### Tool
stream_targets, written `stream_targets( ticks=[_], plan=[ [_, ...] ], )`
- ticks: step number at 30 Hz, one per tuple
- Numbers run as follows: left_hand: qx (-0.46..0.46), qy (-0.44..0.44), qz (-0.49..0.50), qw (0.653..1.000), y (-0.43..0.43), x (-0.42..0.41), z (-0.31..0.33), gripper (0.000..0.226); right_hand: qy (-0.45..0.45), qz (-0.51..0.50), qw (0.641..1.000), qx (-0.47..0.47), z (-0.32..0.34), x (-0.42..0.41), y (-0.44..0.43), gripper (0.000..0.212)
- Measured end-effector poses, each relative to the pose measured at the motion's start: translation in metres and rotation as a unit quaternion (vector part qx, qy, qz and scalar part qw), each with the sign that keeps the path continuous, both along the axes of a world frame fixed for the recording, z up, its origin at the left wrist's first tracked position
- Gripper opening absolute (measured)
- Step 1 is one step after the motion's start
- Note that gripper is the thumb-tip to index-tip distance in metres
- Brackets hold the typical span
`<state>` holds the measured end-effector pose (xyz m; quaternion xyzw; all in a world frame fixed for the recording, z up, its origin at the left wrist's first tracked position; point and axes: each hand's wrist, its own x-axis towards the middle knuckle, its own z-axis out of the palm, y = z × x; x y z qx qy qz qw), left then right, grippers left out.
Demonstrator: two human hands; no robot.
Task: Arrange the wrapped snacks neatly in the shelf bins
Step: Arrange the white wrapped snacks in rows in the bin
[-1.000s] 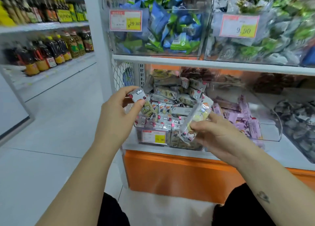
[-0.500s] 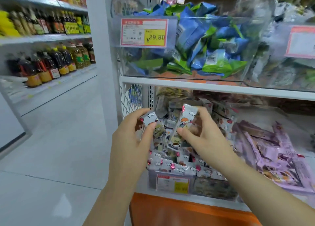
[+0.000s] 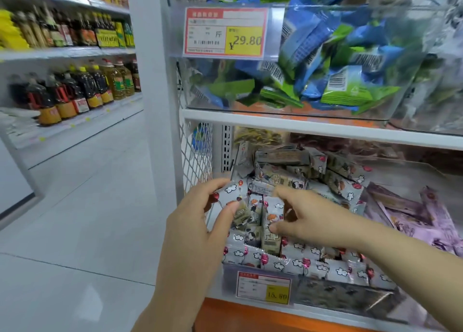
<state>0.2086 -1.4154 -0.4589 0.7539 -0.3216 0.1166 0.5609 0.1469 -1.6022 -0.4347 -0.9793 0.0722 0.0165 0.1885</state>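
The shelf [image 3: 300,128] is being viewed from the front and slightly to its left. On top of it, blue and green packets [image 3: 325,56] are being held loose in a clear upper bin [image 3: 200,81]. Under it, the lower bin [image 3: 230,276], with a price tag [image 3: 263,286] on its front wall, is being filled with grey wrapped snacks [image 3: 288,178]. Both hands are being held over its left front corner.

A snack [image 3: 234,193] is being pinched in the grip of the left hand [image 3: 198,231], between thumb and fingertips, tilted and just above the bin's left edge. A second snack [image 3: 271,221] is being grasped in the grip of the right hand [image 3: 315,216]. It is being held upright, with its long axis vertical and its lower end among the standing packets behind the front row.

Judging from this, the right hand's snack is being seated first, straight downward. The left hand's snack lies just to its left and higher, and it is probably being kept for the neighbouring gap once turned upright.
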Motion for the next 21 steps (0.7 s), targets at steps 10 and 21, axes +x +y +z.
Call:
stream_targets(
  ticks=[10,21],
  plan=[
    [0.013,0.013,-0.009,1.0,0.001,0.001,-0.002,0.025,0.093,0.061,0.993,-0.031,-0.01,0.009,-0.001,0.029],
    [-0.009,0.046,-0.001,0.999,-0.004,0.002,-0.006,0.023,0.194,0.109,0.973,-0.052,0.001,0.019,-0.003,0.048]
  ],
)
